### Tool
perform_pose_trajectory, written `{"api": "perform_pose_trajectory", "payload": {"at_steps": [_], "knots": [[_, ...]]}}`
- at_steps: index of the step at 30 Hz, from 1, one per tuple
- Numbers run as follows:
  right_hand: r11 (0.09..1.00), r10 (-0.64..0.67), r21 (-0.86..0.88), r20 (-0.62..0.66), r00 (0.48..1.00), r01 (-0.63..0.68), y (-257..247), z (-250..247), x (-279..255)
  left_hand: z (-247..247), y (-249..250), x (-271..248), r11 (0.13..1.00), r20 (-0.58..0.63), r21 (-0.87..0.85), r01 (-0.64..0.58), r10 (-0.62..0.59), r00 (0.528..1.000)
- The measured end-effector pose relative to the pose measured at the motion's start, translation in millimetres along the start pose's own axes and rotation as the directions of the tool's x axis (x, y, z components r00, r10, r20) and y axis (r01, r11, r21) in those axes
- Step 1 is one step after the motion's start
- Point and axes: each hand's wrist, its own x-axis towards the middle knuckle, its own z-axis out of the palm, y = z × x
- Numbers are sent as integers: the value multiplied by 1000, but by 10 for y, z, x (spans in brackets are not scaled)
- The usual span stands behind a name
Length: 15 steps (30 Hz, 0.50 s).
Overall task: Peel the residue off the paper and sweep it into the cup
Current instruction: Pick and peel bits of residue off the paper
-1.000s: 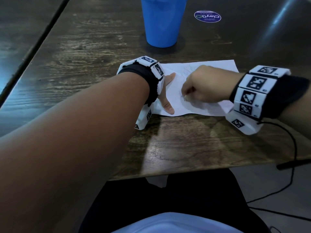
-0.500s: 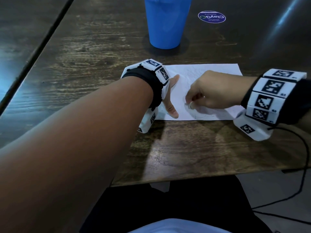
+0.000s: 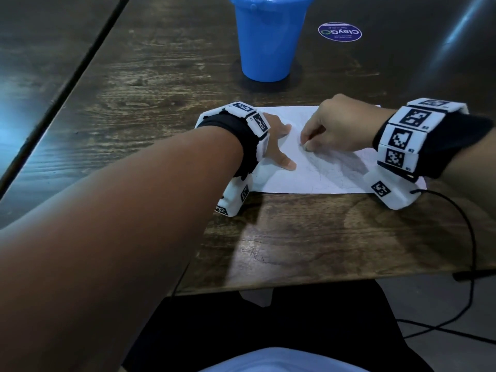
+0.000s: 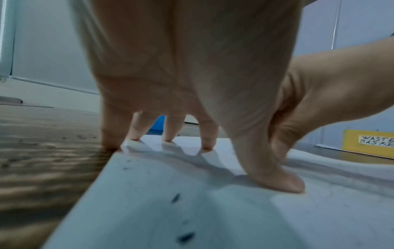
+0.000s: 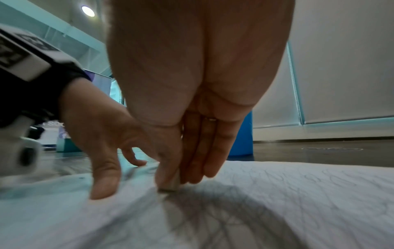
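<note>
A white paper (image 3: 335, 178) with faint pencil scribbles lies flat on the dark wooden table (image 3: 308, 242). My left hand (image 3: 284, 146) presses its left edge with spread straight fingers, and in the left wrist view its fingertips (image 4: 206, 148) rest on the paper (image 4: 213, 210). My right hand (image 3: 306, 145) pinches a small pale lump (image 5: 170, 184) between thumb and fingers and holds it against the paper (image 5: 298, 193). A few dark residue crumbs (image 4: 185, 237) lie near the paper's left edge. The blue cup (image 3: 268, 36) stands upright behind the paper.
A round blue sticker (image 3: 339, 32) lies on the table right of the cup. A black cable (image 3: 469, 237) runs from my right wrist over the table's near edge. A yellow box labelled waste basket (image 4: 368, 144) stands far off to the right.
My right hand has made short strokes over the paper with the lump, ending a little farther from me. The left hand stays pressed down. The paper's near edge lies flatter.
</note>
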Motion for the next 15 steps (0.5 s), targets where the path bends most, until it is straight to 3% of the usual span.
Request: {"api": "perform_pose_trajectory", "payload": {"at_steps": [5,9,15], "knots": [[997,-73,29,99,992,70,-4,28,-112,-36,24,104,992,-6,119,-44,45,999],[997,-69,-21,20,997,69,19,27,-7,-67,46,165,994,36,92,-52,49,998],[993,62,-90,-104,993,-71,21,-84,390,-44,13,110,995,10,87,-54,53,999]]}}
